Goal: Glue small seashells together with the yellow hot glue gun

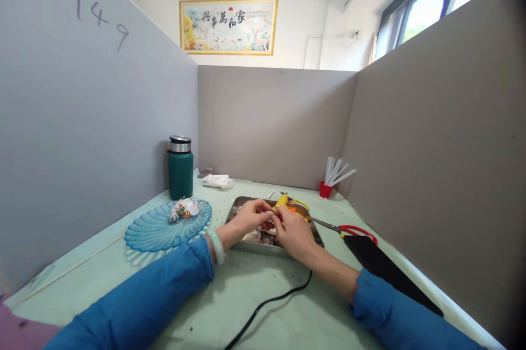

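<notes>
Over a metal tray [263, 249], my left hand [250, 215] and my right hand [296, 230] meet fingertip to fingertip. Both are closed in a pinch around something small and pale that I cannot make out. Below the fingers, the tray holds shell-like pieces and small dark bits [251, 236], partly hidden by the hands. A yellow glue gun [281, 200] rests at the tray's far side, just beyond my right fingers. To the left, a blue fluted glass plate [143, 232] carries a small cluster of white, pink and orange shell-like pieces [186, 209].
A green flask [181, 176] and folded tissue [217, 181] stand back left. Yellow-handled pliers [303, 204] lie behind the tray. Rightward are red-handled scissors [358, 231], a black slab [390, 270] and a red cup [326, 190] of white sticks. A black cord [269, 302] crosses the front.
</notes>
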### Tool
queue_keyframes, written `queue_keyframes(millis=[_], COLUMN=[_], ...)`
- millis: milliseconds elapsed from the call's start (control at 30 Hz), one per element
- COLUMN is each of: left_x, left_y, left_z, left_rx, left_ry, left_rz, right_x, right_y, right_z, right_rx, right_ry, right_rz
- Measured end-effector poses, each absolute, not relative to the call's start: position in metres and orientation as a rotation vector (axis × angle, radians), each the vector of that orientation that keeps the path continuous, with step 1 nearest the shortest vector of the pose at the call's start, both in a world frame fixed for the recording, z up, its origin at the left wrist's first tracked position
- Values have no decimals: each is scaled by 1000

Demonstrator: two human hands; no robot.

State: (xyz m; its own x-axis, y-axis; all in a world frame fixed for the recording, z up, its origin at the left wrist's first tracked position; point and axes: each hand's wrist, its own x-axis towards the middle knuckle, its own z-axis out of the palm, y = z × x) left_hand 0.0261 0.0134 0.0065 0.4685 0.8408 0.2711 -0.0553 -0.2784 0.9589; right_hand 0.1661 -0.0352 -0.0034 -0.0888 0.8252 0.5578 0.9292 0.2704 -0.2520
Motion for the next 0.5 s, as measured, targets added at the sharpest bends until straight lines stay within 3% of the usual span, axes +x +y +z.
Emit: queue_keyframes(millis=[500], left_x=[25], left_y=[12], left_z=[8], left_rx=[1618], left_ry=[668], left_rz=[1023], right_x=[167], right_y=[-34], right_z=[-5], right_rx=[-1520], right_ry=[-1935], right_rz=[-243])
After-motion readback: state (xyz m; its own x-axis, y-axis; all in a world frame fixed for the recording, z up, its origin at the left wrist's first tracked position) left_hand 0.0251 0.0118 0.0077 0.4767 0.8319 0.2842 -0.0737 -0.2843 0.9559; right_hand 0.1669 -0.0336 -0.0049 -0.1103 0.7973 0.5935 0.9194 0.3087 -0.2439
